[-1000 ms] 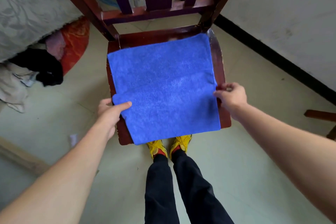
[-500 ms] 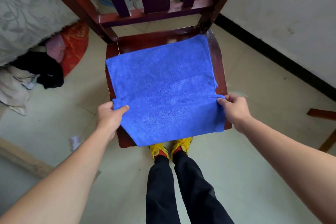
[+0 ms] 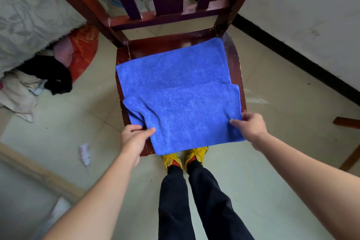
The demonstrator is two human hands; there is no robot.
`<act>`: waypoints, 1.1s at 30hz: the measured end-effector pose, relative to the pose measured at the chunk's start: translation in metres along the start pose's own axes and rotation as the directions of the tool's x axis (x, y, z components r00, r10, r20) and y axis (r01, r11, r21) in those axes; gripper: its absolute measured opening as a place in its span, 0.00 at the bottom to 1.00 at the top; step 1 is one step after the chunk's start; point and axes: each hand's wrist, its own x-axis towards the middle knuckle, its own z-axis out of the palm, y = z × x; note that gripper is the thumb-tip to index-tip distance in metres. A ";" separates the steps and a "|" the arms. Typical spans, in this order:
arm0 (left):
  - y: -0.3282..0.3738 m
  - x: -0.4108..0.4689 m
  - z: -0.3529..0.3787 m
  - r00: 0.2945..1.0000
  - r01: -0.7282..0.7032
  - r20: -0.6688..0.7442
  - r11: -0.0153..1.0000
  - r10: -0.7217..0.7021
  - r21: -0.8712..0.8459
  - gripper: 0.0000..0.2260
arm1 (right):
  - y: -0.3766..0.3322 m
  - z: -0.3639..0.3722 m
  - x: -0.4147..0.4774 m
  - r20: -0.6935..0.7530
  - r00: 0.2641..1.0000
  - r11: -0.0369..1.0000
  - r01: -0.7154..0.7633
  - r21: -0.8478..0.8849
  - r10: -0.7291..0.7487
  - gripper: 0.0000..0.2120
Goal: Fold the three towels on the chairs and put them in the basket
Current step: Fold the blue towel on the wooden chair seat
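1. The blue towel lies on the chair seat, partly folded. An upper layer covers its near half, and the near edge overhangs the seat front.
2. The left grip pinches the towel's near left corner, thumb on top. The right grip pinches the near right edge the same way.
3. The towel's long axis runs left to right between the two grips, and its bulk lies ahead of them, toward the chair back.
4. The next fold, I judge, carries the held edge forward, away from the person. No basket shows.
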 end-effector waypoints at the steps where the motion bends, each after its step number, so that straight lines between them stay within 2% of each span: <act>1: -0.006 -0.005 0.003 1.000 -0.004 0.030 0.999 0.003 0.041 0.14 | 0.005 0.000 0.000 0.006 1.000 0.999 -0.019 -0.027 0.019 0.06; 3: -0.011 -0.009 0.007 0.997 -0.037 0.066 0.994 0.030 0.108 0.06 | 0.006 -0.001 0.002 0.005 1.000 0.999 -0.023 -0.028 0.024 0.09; 5: -0.008 -0.006 0.006 0.998 -0.042 0.052 0.994 0.037 0.098 0.04 | -0.003 -0.004 0.004 0.004 1.000 1.000 0.013 -0.005 -0.013 0.09; 8: 0.010 0.005 -0.004 0.999 -0.041 0.011 0.998 0.042 -0.052 0.06 | -0.030 -0.010 0.006 0.006 0.994 0.993 0.109 0.051 -0.109 0.07; 13: 0.055 0.028 -0.012 0.997 -0.072 0.024 0.968 0.080 -0.240 0.06 | -0.091 -0.012 0.010 -0.017 0.967 0.953 0.254 0.166 -0.255 0.04; 16: 0.063 0.043 -0.015 0.995 -0.071 0.051 0.951 0.090 -0.302 0.15 | -0.103 -0.009 0.014 -0.041 0.961 0.933 0.276 0.231 -0.274 0.02; 17: 0.060 0.043 -0.014 0.995 -0.078 0.029 0.955 0.090 -0.288 0.21 | -0.100 -0.008 0.014 -0.049 0.961 0.935 0.276 0.225 -0.272 0.01; 19: 0.044 0.034 -0.013 0.990 -0.111 -0.103 0.977 0.094 -0.184 0.28 | -0.081 -0.007 0.010 -0.079 0.967 0.960 0.252 0.123 -0.243 0.10; 21: 0.020 0.018 -0.007 0.972 -0.112 -0.214 0.993 0.100 -0.047 0.26 | -0.056 -0.007 0.000 -0.129 0.972 0.981 0.195 -0.022 -0.196 0.15; 25: -0.031 -0.015 0.017 0.994 -0.038 -0.096 0.978 0.059 0.205 0.15 | -0.009 -0.002 -0.017 -0.080 0.997 0.966 0.004 -0.257 -0.025 0.16; 27: -0.044 -0.017 0.026 0.994 -0.035 -0.087 0.935 0.070 0.353 0.17 | 0.003 0.003 -0.019 -0.042 0.999 0.932 -0.043 -0.359 0.030 0.11; 29: -0.048 -0.015 0.031 0.992 -0.013 -0.112 0.917 0.063 0.398 0.19 | 0.009 0.006 -0.020 -0.010 0.999 0.941 -0.048 -0.335 0.048 0.09; 31: -0.049 -0.016 0.033 0.987 -0.028 -0.147 0.960 0.071 0.278 0.19 | 0.010 0.006 -0.019 -0.007 1.000 0.981 -0.028 -0.194 0.027 0.12; 33: -0.049 -0.021 0.028 0.989 -0.057 -0.130 0.997 0.063 0.051 0.13 | 0.006 0.005 -0.022 -0.039 0.999 0.998 0.006 -0.067 -0.009 0.13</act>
